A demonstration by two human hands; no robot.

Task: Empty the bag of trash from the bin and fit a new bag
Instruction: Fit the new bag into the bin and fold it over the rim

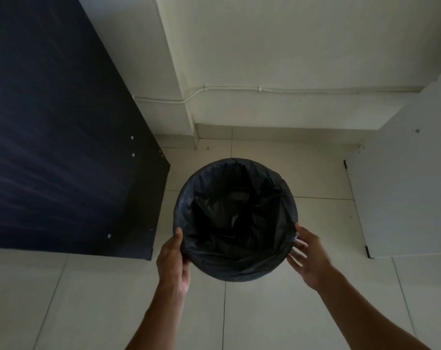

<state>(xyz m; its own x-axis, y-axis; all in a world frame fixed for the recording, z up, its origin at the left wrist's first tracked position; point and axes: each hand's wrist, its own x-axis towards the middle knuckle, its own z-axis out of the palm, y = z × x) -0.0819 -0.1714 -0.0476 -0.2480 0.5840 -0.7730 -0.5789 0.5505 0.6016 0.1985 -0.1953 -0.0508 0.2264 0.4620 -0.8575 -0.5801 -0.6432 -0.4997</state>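
Observation:
A round bin [236, 272] stands on the tiled floor, seen from above. A black bag [236, 218] lines it, folded over the rim all round, and its inside looks dark with no trash that I can make out. My left hand [172, 261] rests against the bin's left rim, thumb up along the edge. My right hand [309, 253] sits at the right rim with its fingers spread and fairly straight, touching the bag's edge.
A dark blue panel [63, 135] of furniture stands close on the left. A white cabinet side [403, 185] stands on the right. The white wall with a cable conduit [259, 90] lies behind the bin. Pale floor tiles [265, 311] spread around.

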